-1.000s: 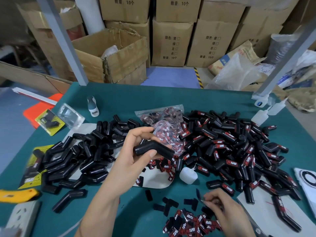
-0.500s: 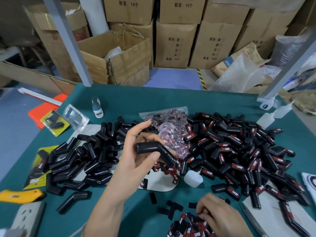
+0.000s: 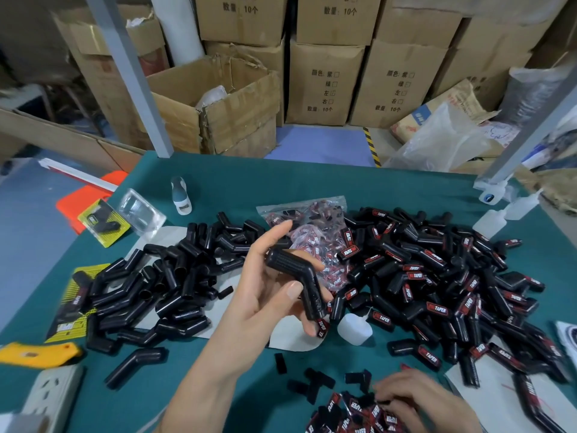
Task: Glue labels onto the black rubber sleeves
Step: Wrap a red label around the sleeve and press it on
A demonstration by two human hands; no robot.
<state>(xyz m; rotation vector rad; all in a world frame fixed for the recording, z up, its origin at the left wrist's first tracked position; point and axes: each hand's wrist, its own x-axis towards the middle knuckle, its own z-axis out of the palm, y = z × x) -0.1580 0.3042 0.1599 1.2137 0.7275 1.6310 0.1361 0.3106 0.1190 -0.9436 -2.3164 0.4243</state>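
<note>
Where boxes stack, green tabletop, seemingly felt

a green-topped table stands before stacked brown cardboard boxes, one open box near its far edge. grey metal posts rise at the table's corners. the floor is pale blue.

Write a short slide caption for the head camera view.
Left hand holds a bent black sleeve while right hand reaches into loose labels.
</note>
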